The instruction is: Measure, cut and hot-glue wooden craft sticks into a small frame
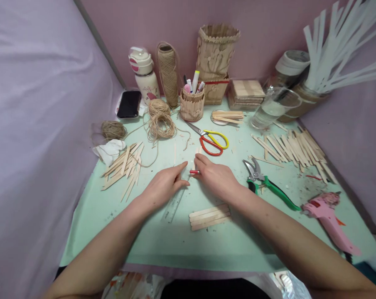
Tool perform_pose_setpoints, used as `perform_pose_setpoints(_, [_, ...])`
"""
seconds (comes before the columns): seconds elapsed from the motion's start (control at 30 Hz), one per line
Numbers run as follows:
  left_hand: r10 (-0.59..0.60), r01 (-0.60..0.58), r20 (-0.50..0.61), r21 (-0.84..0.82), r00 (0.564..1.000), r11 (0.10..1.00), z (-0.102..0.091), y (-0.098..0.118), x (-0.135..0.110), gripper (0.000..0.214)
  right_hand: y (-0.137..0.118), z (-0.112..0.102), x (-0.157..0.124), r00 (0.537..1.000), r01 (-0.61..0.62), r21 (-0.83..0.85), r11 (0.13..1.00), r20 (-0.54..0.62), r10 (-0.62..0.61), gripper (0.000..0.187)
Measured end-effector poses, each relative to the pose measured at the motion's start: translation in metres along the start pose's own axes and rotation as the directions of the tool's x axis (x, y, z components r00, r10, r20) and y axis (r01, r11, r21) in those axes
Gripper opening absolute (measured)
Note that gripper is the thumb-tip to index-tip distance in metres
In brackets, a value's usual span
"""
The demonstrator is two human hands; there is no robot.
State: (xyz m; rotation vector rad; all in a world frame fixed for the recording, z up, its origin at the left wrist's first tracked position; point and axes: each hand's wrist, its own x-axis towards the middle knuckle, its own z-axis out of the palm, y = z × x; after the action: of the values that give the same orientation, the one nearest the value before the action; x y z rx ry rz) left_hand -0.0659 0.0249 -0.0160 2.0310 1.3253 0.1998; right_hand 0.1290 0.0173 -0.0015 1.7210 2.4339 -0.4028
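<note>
Red pen (194,172): located at the inner side of the right hand (215,176), its visible end projecting leftward from the fingers into the gap between the two hands. Clear ruler (173,206): lay flat on the green tabletop (150,241), slanting from the near side up beneath the left hand (164,185) toward the pen. A pale wood strip (199,150) showed at the fingertips of the right hand, most of it covered.

Right hand: palm down, fingers curled together and closed about the pen; the exact finger contact was hidden under the hand. Left hand: held nothing, thumb and forefinger spread apart with a clear gap, pointing toward the pen. The thumb was over the ruler; whether it pressed on it could not be determined.

Surroundings: a row of flat craft sticks (209,216) lay side by side, nearer the person than the hands. Scissors (211,140) lay just beyond the right hand, blades parted. Pruning shears (269,187) lay right of the right forearm, with a pink glue gun (326,220) farther right.
</note>
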Motion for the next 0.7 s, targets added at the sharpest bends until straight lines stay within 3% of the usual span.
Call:
perform_pose_setpoints(0.1, [-0.017, 0.017, 0.018, 0.013, 1.0, 1.0, 0.003, 0.0, 0.001, 0.064, 0.001, -0.003, 0.0, 1.0, 0.008, 0.001, 1.0, 0.02, -0.008, 0.038])
perform_pose_setpoints(0.33, [-0.004, -0.01, 0.059, 0.241, 0.998, 0.971, 0.004, 0.008, -0.001, 0.06, 0.004, -0.008, -0.001, 1.0, 0.006, 0.087, 0.996, 0.005, -0.006, 0.036])
perform_pose_setpoints(0.4, [0.011, -0.034, 0.079, 0.292, 0.997, 0.956, 0.003, 0.01, -0.002, 0.056, 0.008, -0.011, -0.004, 0.998, -0.006, 0.174, 0.985, -0.054, 0.015, 0.035])
perform_pose_setpoints(0.47, [0.009, -0.039, 0.093, 0.319, 0.996, 0.947, 0.002, 0.01, -0.002, 0.055, 0.013, -0.015, -0.011, 0.98, 0.026, 0.311, 0.95, -0.198, 0.038, 0.034])
perform_pose_setpoints(0.57, [0.002, -0.03, 0.09, 0.308, 0.996, 0.951, 0.003, 0.011, -0.003, 0.057, 0.021, -0.022, -0.024, 0.884, 0.128, 0.583, 0.802, -0.433, 0.174, 0.029])
perform_pose_setpoints(0.63, [0.005, -0.03, 0.087, 0.284, 0.996, 0.958, 0.002, 0.011, -0.003, 0.057, 0.026, -0.024, -0.031, 0.838, 0.153, 0.75, 0.643, -0.443, 0.317, 0.035])
perform_pose_setpoints(0.7, [0.023, -0.039, 0.063, 0.262, 0.998, 0.964, 0.0, 0.01, -0.004, 0.054, 0.03, -0.024, -0.035, 0.843, 0.125, 0.837, 0.532, -0.373, 0.388, 0.04])
